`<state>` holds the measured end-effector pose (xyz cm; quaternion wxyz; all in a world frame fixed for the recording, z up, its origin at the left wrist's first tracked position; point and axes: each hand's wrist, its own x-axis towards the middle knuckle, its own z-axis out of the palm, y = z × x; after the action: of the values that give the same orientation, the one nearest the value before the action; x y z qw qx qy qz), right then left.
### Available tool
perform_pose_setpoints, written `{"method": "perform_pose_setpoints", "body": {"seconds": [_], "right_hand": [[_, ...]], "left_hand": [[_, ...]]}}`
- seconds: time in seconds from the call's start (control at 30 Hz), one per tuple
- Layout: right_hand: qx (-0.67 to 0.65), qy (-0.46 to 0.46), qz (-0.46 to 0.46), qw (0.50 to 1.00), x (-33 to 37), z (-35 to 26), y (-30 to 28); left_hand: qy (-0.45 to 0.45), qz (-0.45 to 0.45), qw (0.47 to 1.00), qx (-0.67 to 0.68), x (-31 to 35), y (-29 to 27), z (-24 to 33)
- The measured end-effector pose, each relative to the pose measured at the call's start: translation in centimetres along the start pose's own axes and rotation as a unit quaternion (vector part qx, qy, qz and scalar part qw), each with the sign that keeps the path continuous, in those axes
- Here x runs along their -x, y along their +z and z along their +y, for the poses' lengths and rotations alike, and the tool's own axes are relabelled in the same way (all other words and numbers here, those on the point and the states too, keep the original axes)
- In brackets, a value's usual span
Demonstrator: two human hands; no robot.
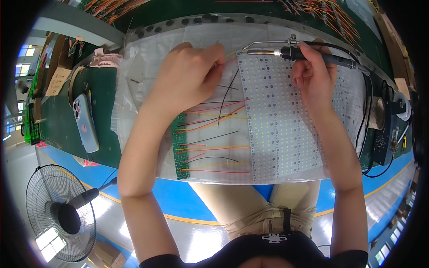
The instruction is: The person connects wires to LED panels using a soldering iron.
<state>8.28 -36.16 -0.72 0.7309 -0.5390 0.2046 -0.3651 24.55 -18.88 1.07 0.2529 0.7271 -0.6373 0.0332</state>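
My right hand point(313, 71) grips the dark handle of a soldering iron point(292, 54). A thin metal feed tube point(263, 42) runs along the iron, and both tips sit at the top left corner of a white panel point(286, 116) dotted with rows of small LEDs. At that corner my left hand point(192, 73) is closed in a pinch; a red wire point(230, 60) runs from its fingertips to the panel's edge. Left of the panel lies a green circuit board strip point(181, 156), partly behind my left arm. Red, yellow and black wires point(219, 147) stretch from it toward the panel.
Plastic sheeting point(143, 49) covers the work surface. A phone point(86, 125) lies on the green table at left. Bundles of orange wires point(326, 18) are at the back. On the right stand a black soldering station point(383, 138) and cables; a fan point(62, 214) is at lower left.
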Motion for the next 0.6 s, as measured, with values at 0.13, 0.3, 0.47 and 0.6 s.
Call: {"method": "perform_pose_setpoints", "body": {"seconds": [0.13,0.3,0.47,0.6], "right_hand": [[0.012,-0.006,-0.013,1.000,0.06,0.06,0.07],[0.021,-0.004,-0.007,1.000,0.19,-0.17,0.30],[0.025,0.007,-0.009,1.000,0.32,-0.07,0.11],[0.030,0.014,-0.008,0.999,0.34,-0.14,0.31]], "left_hand": [[-0.004,-0.004,1.000,0.001,0.10,0.11,0.03],[0.001,-0.001,1.000,-0.004,0.07,0.16,0.04],[0.002,-0.007,1.000,-0.003,0.11,0.27,0.12],[0.001,-0.009,1.000,-0.015,0.13,0.19,0.16]]}}
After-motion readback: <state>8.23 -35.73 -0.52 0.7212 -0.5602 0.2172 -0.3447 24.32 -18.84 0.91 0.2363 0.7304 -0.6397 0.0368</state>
